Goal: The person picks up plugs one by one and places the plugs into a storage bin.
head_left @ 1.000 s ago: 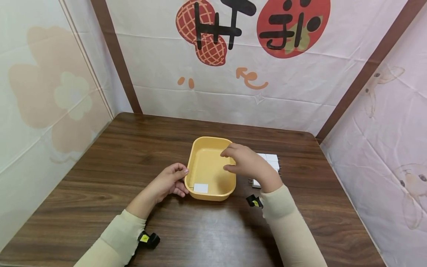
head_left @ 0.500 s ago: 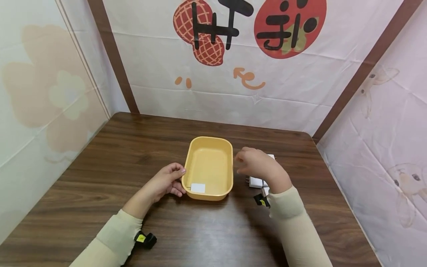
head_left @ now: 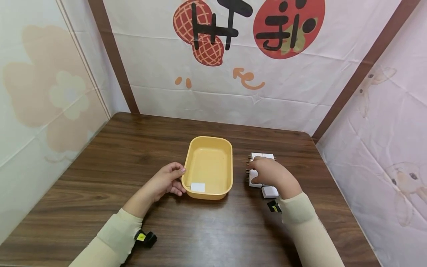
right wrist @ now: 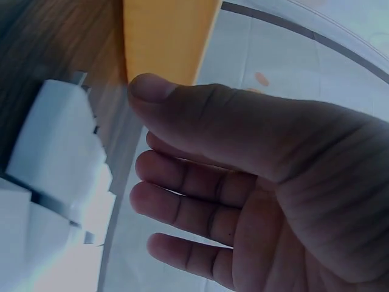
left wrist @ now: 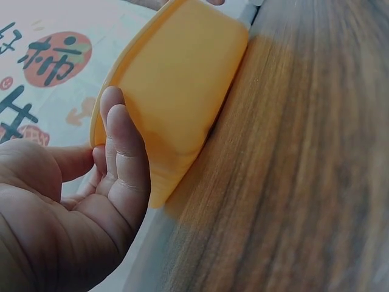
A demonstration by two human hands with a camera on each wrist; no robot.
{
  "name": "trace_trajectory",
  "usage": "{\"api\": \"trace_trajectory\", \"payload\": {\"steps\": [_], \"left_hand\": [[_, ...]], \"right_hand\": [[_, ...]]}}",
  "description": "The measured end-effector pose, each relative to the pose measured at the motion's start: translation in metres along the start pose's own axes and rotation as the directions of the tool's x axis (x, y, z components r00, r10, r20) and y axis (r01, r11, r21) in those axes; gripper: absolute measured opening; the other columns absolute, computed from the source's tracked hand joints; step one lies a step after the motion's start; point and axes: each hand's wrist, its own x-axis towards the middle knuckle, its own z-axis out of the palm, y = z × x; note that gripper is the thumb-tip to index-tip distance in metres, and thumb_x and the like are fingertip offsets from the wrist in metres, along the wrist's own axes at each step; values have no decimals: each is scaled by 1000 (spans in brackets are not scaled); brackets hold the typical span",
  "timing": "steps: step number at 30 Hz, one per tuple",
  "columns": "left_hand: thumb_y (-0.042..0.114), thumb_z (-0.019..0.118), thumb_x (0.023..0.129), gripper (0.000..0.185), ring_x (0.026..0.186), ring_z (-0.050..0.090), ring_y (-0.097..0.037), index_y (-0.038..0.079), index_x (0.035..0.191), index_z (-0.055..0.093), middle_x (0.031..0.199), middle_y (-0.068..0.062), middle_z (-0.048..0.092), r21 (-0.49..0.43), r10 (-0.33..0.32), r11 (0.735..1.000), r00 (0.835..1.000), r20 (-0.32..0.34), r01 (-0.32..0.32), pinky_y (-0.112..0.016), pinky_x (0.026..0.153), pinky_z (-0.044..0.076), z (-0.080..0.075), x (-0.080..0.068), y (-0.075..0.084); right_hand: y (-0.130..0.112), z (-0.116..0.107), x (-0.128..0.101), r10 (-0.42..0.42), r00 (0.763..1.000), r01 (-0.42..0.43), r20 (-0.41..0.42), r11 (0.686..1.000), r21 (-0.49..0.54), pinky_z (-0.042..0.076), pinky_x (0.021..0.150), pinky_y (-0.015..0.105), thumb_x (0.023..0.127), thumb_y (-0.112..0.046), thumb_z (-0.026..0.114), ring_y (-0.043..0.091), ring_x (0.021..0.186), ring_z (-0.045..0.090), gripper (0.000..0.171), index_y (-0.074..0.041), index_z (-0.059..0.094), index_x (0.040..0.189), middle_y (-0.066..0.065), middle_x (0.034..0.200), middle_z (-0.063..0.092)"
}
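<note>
A yellow tray (head_left: 207,150) sits mid-table, seen close in the left wrist view (left wrist: 182,85). One white plug adapter (head_left: 198,187) lies in its near left corner. My left hand (head_left: 168,180) holds that corner, thumb on the rim and fingers (left wrist: 124,146) against the outer wall. Right of the tray lies a cluster of white plug adapters (head_left: 262,156), with metal prongs pointing toward the tray. My right hand (head_left: 263,170) hovers low over them, and I cannot tell whether it touches them. In the right wrist view my right hand (right wrist: 158,140) has relaxed fingers holding nothing, with the adapters (right wrist: 55,140) just below.
The dark wooden table (head_left: 133,155) is enclosed by printed cloth walls at the back (head_left: 233,74), left and right. Black wrist cameras (head_left: 145,237) sit on both sleeves. One adapter (head_left: 269,191) lies nearest me beside the right wrist.
My right hand has moved from above the tray rightward and down onto the cluster of adapters. The left hand and the tray have stayed put.
</note>
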Motion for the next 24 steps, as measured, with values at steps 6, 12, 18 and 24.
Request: {"api": "trace_trajectory", "payload": {"steps": [6, 12, 18, 24], "left_hand": [[26, 49, 110, 33, 62, 71, -21, -2, 124, 39, 80, -8, 57, -3, -6, 1000, 1000, 3, 6, -32, 56, 61, -2, -1, 0], [27, 50, 110, 33, 63, 71, -21, -1, 125, 40, 82, -9, 58, 1, -4, 1000, 1000, -1, 4, -32, 57, 61, -2, -2, -1], [26, 49, 110, 33, 63, 71, -21, -2, 124, 41, 82, -9, 57, 1, 0, 1000, 1000, -5, 0, -32, 56, 61, -1, -2, 0], [25, 49, 110, 30, 62, 70, -21, -2, 122, 41, 82, -9, 58, -2, 5, 1000, 1000, -7, -5, -32, 55, 60, 0, -3, 0]], "right_hand": [[3, 10, 1, 42, 999, -42, 25, 999, -9, 57, 79, 41, 78, -14, 87, 22, 89, 64, 31, -11, 75, 106, 6, 102, 65], [7, 15, 2, 30, 999, -30, -10, 999, -39, 57, 81, 41, 77, -10, 86, 23, 90, 66, 27, -12, 76, 101, 4, 100, 65], [13, 22, 2, 50, 999, -51, -20, 998, -35, 50, 69, 36, 76, -13, 88, 16, 76, 54, 25, -13, 74, 97, 0, 89, 59], [14, 26, 2, 63, 998, -63, -23, 998, -10, 51, 70, 35, 77, -14, 89, 14, 76, 54, 25, -12, 73, 97, -1, 91, 60]]}}
